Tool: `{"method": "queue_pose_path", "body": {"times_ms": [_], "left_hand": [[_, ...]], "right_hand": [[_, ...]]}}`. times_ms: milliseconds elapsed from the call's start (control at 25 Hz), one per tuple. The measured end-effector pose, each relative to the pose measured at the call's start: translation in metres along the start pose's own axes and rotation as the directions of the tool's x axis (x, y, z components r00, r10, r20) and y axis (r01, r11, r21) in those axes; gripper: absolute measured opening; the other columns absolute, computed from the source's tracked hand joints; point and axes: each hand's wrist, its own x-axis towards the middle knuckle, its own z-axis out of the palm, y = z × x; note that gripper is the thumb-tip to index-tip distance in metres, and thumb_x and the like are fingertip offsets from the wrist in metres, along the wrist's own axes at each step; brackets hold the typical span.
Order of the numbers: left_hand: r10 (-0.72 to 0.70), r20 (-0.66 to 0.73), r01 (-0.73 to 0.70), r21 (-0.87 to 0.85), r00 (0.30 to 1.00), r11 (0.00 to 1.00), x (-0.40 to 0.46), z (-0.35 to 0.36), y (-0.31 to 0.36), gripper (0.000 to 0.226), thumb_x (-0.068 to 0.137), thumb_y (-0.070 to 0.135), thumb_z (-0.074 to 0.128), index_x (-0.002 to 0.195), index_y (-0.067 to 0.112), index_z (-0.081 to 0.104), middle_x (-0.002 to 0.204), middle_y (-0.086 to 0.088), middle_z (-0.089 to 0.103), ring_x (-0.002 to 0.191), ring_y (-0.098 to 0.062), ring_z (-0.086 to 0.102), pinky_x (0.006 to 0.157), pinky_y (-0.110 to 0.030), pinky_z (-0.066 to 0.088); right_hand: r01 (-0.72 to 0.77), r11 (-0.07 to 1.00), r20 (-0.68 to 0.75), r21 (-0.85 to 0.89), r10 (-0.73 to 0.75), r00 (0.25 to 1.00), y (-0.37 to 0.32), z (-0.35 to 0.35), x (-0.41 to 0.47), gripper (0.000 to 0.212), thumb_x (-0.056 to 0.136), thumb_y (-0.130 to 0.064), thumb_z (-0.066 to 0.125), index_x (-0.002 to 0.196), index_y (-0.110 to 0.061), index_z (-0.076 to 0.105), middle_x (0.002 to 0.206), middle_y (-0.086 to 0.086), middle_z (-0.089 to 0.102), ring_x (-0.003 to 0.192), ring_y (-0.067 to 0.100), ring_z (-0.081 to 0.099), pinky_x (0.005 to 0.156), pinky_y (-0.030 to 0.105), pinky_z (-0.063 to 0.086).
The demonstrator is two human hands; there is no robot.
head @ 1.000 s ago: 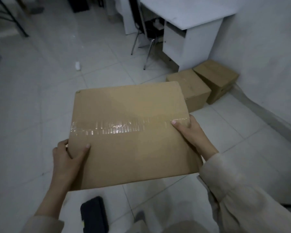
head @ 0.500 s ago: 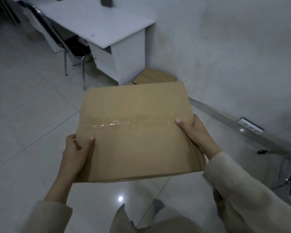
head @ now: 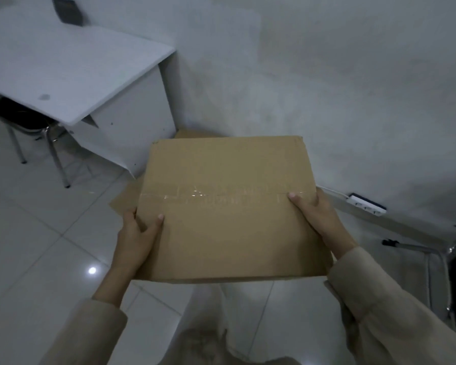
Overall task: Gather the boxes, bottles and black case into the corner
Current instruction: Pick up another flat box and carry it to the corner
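Both hands, left hand and right hand, clamp the taped box's sides; I'm mid-carry, next I'd lower it by the boxes on the floor near the desk.

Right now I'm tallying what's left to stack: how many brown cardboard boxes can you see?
3, perhaps more hidden. A large taped brown cardboard box is held in both hands; parts of two others peek out behind it, one by the wall, one on the floor beside the white desk.
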Motion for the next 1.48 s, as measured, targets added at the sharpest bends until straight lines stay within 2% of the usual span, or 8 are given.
{"method": "queue_pose_path", "body": {"times_ms": [400,520,680,800,920,1080,1360,1480], "left_hand": [[0.162,0.268,-0.17,0.008,0.95,0.985,0.195,0.119,0.119,0.058,0.086,0.025,0.062,0.132,0.004,0.036,0.131,-0.017,0.052,0.117,-0.03,0.051,0.082,-0.028,0.036],[0.151,0.341,-0.166,0.014,0.928,0.986,0.226,0.174,0.135,0.058,0.086,0.026,0.062,0.133,0.005,0.035,0.132,-0.016,0.052,0.119,-0.03,0.051,0.084,-0.029,0.037],[0.099,0.429,-0.124,0.033,0.898,0.992,0.255,0.243,0.142,0.058,0.085,0.023,0.063,0.132,0.004,0.036,0.132,-0.015,0.052,0.118,-0.027,0.051,0.086,-0.029,0.038],[0.029,0.487,-0.064,0.054,0.873,0.997,0.281,0.291,0.131,0.061,0.084,0.02,0.064,0.136,0.005,0.034,0.134,-0.014,0.051,0.121,-0.027,0.05,0.091,-0.032,0.039],[-0.044,0.544,-0.012,0.099,0.838,0.995,0.315,0.342,0.112,0.056,0.085,0.014,0.063,0.134,0.005,0.037,0.134,-0.016,0.052,0.124,-0.029,0.049,0.099,-0.036,0.037],[-0.091,0.586,-0.032,0.197,0.805,0.98,0.37,0.405,0.057,0.058,0.085,0.006,0.06,0.138,0.003,0.034,0.14,-0.019,0.045,0.129,-0.034,0.042,0.109,-0.043,0.032],[-0.2,0.524,-0.011,0.371,0.828,0.929,0.446,0.493,-0.035,0.058,0.086,0.003,0.058,0.137,0.001,0.032,0.136,-0.024,0.046,0.125,-0.039,0.044,0.105,-0.048,0.036],[-0.202,0.516,-0.042,0.423,0.832,0.905,0.463,0.515,-0.062,0.056,0.087,0.0,0.055,0.137,-0.001,0.03,0.135,-0.024,0.046,0.121,-0.035,0.048,0.104,-0.043,0.038]], "right_hand": [[-0.14,0.989,-0.254,0.058,0.15,0.956,-0.019,-0.026,0.144,0.058,0.082,-0.046,0.061,0.132,-0.023,0.042,0.118,-0.003,0.053,0.111,0.021,0.053,0.096,0.038,0.044],[-0.196,0.979,-0.281,0.064,0.206,0.937,-0.004,-0.045,0.182,0.062,0.083,-0.049,0.059,0.135,-0.023,0.039,0.131,0.004,0.053,0.118,0.026,0.052,0.096,0.039,0.043],[-0.245,0.968,-0.298,0.05,0.249,0.921,0.024,-0.067,0.221,0.061,0.084,-0.046,0.059,0.135,-0.021,0.037,0.127,0.003,0.054,0.114,0.022,0.052,0.088,0.032,0.04],[-0.28,0.957,-0.277,0.078,0.29,0.916,0.05,-0.074,0.256,0.068,0.081,-0.045,0.062,0.138,-0.02,0.034,0.13,0.001,0.053,0.117,0.022,0.052,0.094,0.037,0.044],[-0.33,0.937,-0.243,0.114,0.348,0.905,0.088,-0.066,0.291,0.075,0.081,-0.038,0.065,0.142,-0.018,0.027,0.129,-0.004,0.046,0.117,0.017,0.047,0.094,0.033,0.04],[-0.383,0.906,-0.176,0.177,0.413,0.894,0.151,-0.031,0.344,0.079,0.079,-0.026,0.07,0.142,-0.02,0.023,0.126,-0.005,0.042,0.113,0.014,0.045,0.092,0.03,0.039],[-0.462,0.857,-0.042,0.229,0.483,0.875,0.267,0.032,0.441,0.086,0.078,-0.01,0.071,0.144,-0.015,0.016,0.13,-0.001,0.037,0.116,0.016,0.041,0.091,0.031,0.039],[-0.493,0.842,0.003,0.218,0.505,0.863,0.301,0.051,0.463,0.09,0.078,-0.007,0.071,0.144,-0.012,0.01,0.138,0.007,0.035,0.124,0.022,0.041,0.099,0.039,0.043]]}}
